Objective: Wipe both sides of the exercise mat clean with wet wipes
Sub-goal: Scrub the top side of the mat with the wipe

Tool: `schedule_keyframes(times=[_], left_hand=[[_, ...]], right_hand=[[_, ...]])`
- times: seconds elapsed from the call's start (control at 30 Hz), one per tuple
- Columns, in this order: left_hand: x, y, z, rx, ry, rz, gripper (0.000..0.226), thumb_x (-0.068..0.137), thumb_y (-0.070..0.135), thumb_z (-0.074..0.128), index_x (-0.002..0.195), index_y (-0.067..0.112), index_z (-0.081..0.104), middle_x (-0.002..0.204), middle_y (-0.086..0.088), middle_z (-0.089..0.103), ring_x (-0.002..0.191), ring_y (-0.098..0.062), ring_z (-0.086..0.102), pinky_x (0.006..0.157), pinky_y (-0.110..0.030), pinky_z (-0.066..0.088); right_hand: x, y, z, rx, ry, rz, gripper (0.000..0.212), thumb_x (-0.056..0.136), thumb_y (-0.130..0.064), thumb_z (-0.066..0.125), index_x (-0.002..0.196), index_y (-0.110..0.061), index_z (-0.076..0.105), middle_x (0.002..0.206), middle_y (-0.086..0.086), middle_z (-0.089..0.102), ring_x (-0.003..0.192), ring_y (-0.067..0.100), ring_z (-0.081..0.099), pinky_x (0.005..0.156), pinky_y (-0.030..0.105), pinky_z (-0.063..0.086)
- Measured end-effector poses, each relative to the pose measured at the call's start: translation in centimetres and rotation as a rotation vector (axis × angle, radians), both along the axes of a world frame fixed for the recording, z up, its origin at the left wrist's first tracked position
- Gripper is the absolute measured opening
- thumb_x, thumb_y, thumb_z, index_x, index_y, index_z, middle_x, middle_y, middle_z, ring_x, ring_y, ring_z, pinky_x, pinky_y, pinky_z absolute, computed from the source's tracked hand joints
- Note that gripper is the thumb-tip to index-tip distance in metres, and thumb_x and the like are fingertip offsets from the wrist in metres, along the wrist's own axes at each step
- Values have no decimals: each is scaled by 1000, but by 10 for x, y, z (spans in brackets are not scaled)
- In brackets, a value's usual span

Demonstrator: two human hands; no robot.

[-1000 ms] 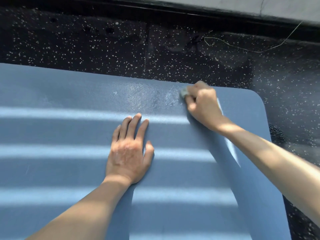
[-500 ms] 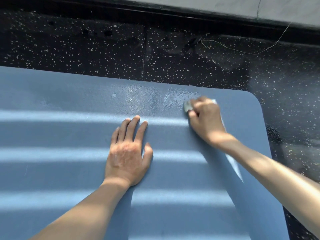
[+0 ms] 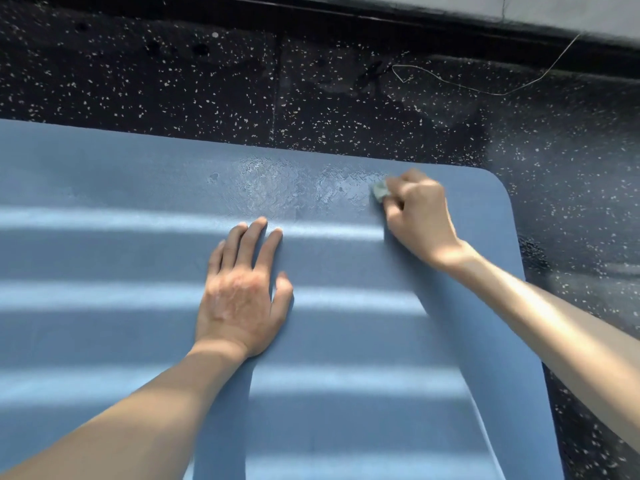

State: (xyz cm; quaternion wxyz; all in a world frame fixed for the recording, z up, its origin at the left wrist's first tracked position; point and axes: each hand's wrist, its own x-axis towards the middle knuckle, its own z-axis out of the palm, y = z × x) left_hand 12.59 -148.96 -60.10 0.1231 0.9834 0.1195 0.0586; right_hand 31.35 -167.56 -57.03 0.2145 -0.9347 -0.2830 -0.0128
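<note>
A blue exercise mat [image 3: 104,265] lies flat on the floor, crossed by bands of sunlight. My left hand [image 3: 242,292] rests palm-down on the mat's middle with fingers straight. My right hand [image 3: 420,216] grips a crumpled grey-white wet wipe [image 3: 380,191] and presses it on the mat near the far right corner. A wet, shiny patch [image 3: 277,188] stretches along the far edge to the left of the wipe. Most of the wipe is hidden under my fingers.
Black rubber floor with white speckles [image 3: 311,91] surrounds the mat at the far side and right. A thin loose wire [image 3: 485,91] lies on the floor beyond the mat. A dark skirting and grey wall [image 3: 554,8] run along the top.
My right hand with the wipe slid toward me along the mat, then back out to the far edge near the corner. My left hand stayed planted.
</note>
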Motion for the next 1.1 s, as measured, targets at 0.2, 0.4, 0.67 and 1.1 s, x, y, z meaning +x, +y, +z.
schedule_keyframes(times=[0.2,0.4,0.67,1.1], left_hand=[[1,0,1,-9,-2,5,60,86,34,38,137,6,52,148,-15,44,137,-37,38,114,-46,24],[1,0,1,-16,-7,13,61,85,34,38,138,7,51,149,-14,44,138,-36,36,113,-47,26],[1,1,0,-20,-13,9,61,85,35,38,139,8,50,149,-13,43,139,-35,35,113,-46,22],[1,2,-2,-66,-45,-3,60,85,35,39,138,8,48,149,-14,41,139,-35,32,113,-48,25]], right_hand=[[-91,-36,2,-4,124,284,41,99,-27,36,81,-3,65,78,10,53,74,26,50,68,31,37],[-36,-13,-3,-9,-45,139,24,88,-15,48,87,-2,68,85,14,54,78,32,51,68,39,42],[-75,-24,3,-23,3,243,34,92,-20,42,80,1,67,79,14,56,71,32,52,63,35,40],[-111,-44,-1,-31,30,217,27,94,-16,48,87,0,69,81,13,56,72,29,51,66,35,42]])
